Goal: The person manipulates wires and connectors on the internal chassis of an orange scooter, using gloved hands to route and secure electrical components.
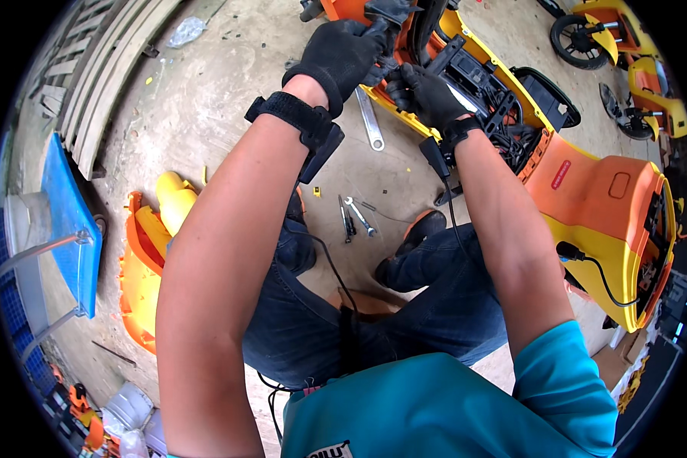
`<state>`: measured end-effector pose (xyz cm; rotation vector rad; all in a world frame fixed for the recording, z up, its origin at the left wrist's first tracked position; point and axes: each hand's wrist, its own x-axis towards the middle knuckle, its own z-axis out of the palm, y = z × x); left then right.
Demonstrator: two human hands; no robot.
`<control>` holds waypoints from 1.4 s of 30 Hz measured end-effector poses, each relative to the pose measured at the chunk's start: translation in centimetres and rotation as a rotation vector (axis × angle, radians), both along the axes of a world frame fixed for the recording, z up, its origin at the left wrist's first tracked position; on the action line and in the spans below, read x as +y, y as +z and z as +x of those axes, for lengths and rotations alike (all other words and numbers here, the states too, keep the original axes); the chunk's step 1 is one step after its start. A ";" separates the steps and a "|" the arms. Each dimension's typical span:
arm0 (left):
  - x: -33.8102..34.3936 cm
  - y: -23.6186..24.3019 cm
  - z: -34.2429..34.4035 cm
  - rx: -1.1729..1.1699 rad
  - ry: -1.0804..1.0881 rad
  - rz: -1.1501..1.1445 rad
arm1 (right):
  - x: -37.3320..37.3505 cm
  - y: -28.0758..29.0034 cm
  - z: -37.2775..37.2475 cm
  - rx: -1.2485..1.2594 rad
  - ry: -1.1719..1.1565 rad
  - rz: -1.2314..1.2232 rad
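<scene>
A yellow and orange electric scooter [588,183] stands ahead and to my right, its body panels opened so that black wiring [511,137] and a dark frame show. My left hand [340,61], in a black glove, is closed round a black part [389,14] at the scooter's front end. Beside it, lower and to the right, my right hand [429,95], also gloved, has its fingers curled together close to the same part. What those fingers hold is hidden. A large wrench [371,122] lies on the floor just below both hands.
Between my feet lie a smaller wrench [360,217] and dark slim tools [346,221]. Orange and yellow body panels [141,282] rest at the left, near a blue flatbed cart [72,221] and a slatted wooden pallet [103,76]. More scooters [618,46] stand at the far right.
</scene>
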<state>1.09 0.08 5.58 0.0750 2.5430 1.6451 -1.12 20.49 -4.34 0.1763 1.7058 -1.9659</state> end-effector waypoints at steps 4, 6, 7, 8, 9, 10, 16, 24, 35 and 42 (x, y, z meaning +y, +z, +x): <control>0.4 0.5 0.4 0.036 -0.047 -0.091 | 1.8 -3.4 0.8 -0.088 -0.159 0.089; 0.1 -0.6 -0.2 0.143 -0.103 -0.184 | 2.3 -4.9 2.7 -0.070 -0.161 0.180; 0.1 -1.0 -0.4 0.122 -0.073 -0.129 | 2.0 -5.2 4.0 -0.075 -0.191 0.188; 0.2 -1.4 -0.6 0.100 -0.044 -0.074 | 1.6 -5.4 4.8 -0.067 -0.203 0.185; 0.4 -1.5 -0.8 0.078 -0.018 -0.017 | 1.4 -5.7 5.8 -0.059 -0.219 0.184; 0.7 -1.3 -1.4 -0.019 -0.051 0.156 | 1.3 -5.9 6.8 -0.051 -0.236 0.183; -0.7 -4.0 -3.4 0.670 -0.183 -0.726 | 0.5 -4.1 13.3 -0.092 -0.176 0.309; 0.7 -4.3 -5.5 -0.004 0.111 -0.256 | 0.9 -0.9 18.6 -0.103 -0.135 0.547; 0.9 -0.1 -2.8 0.001 0.010 -0.170 | -1.6 -11.4 21.6 0.077 0.257 0.933; 0.4 -0.4 -2.5 0.048 0.069 -0.263 | -6.2 -18.5 22.6 0.063 0.630 1.149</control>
